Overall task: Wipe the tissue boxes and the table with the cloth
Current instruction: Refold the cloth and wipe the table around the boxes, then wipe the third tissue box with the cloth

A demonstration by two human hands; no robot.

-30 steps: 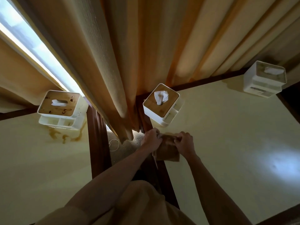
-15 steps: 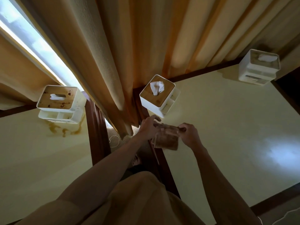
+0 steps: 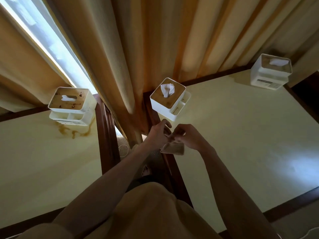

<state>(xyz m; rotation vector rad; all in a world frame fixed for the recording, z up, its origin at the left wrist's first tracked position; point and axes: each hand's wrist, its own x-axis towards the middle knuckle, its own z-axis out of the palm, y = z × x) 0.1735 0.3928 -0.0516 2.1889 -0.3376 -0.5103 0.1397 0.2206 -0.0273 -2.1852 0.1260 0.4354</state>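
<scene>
Both bare forearms reach forward from the near edge and meet at the middle. The left hand point(image 3: 158, 133) has its fingers curled, thumb raised toward the far side, pinching the cloth point(image 3: 172, 147). The right hand point(image 3: 187, 138), just beside it and almost touching, pinches the same cloth with bent fingers, its wrist angled toward the left.

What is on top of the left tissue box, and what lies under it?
The left tissue box has a wooden lid with dark brown spots and a white tissue in its slot. A brown spill stain spreads from its base over the left table; any stain under the box is hidden.
</scene>
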